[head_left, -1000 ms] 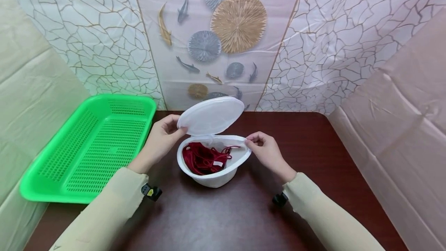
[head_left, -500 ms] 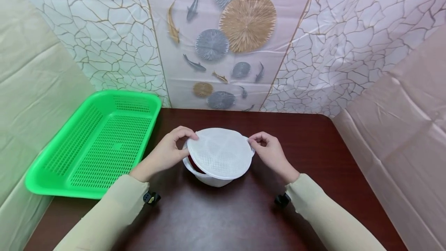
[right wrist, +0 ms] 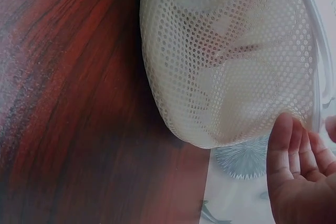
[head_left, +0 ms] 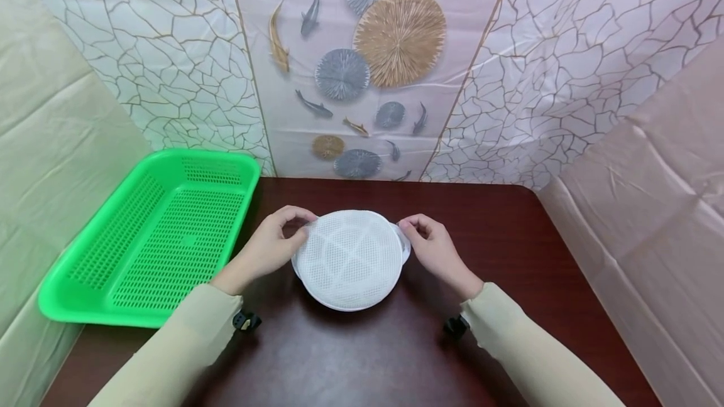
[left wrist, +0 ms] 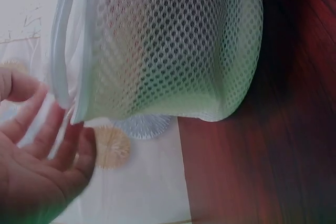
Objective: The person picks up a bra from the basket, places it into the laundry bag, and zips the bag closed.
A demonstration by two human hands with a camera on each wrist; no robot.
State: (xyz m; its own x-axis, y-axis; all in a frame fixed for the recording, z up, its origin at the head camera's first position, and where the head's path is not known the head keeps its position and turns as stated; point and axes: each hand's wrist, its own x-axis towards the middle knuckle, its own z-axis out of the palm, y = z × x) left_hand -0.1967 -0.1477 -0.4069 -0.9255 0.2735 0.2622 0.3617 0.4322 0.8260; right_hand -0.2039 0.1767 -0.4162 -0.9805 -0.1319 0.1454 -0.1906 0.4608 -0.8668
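A white mesh laundry bag point(left wrist: 173, 45) with a stiff rim stands at the middle of the table, its round lid point(head_left: 351, 259) lying over the opening. My left hand point(head_left: 277, 240) holds the left edge, where lid and rim meet. On the opposite side, my right hand point(head_left: 432, 247) pinches the rim between thumb and fingers. In the right wrist view, the right fingertips point(right wrist: 283, 124) press the mesh just under the rim. Whatever is inside the bag is covered by the lid; only faint darker tones show through the mesh.
A green plastic basket point(head_left: 243, 231) with slotted sides sits on the left of the dark wooden table point(head_left: 362, 357). Patterned sheeting point(head_left: 317, 36) walls off the back, and plain fabric walls point(head_left: 650, 193) stand on both sides.
The lid, raised a second ago with a dark red garment visible inside the bag, has swung down toward the front and now covers the opening. Both hands have kept to the bag's edges.
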